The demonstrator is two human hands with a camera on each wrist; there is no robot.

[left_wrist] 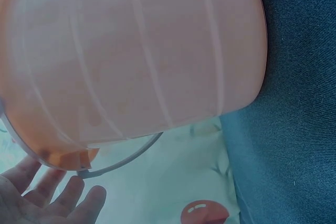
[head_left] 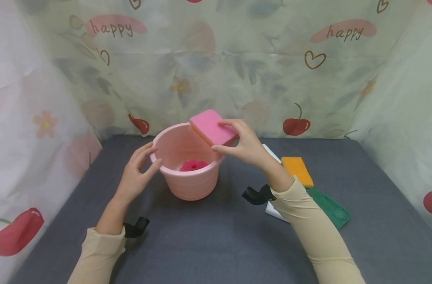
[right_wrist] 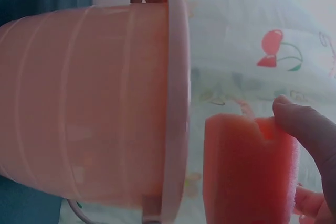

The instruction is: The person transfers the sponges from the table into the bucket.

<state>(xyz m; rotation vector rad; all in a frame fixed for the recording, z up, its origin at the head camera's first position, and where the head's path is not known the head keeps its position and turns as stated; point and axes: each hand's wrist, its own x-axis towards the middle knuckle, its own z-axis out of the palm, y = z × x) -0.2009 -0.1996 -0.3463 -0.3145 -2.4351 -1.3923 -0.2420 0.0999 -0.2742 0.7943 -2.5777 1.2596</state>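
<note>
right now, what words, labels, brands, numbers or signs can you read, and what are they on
"happy": on the back curtain, upper left
"happy": on the same curtain, upper right
Brown marks at the right wrist view's right edge: too blurred to read
Bucket and pink sponge: no lettering visible
</note>
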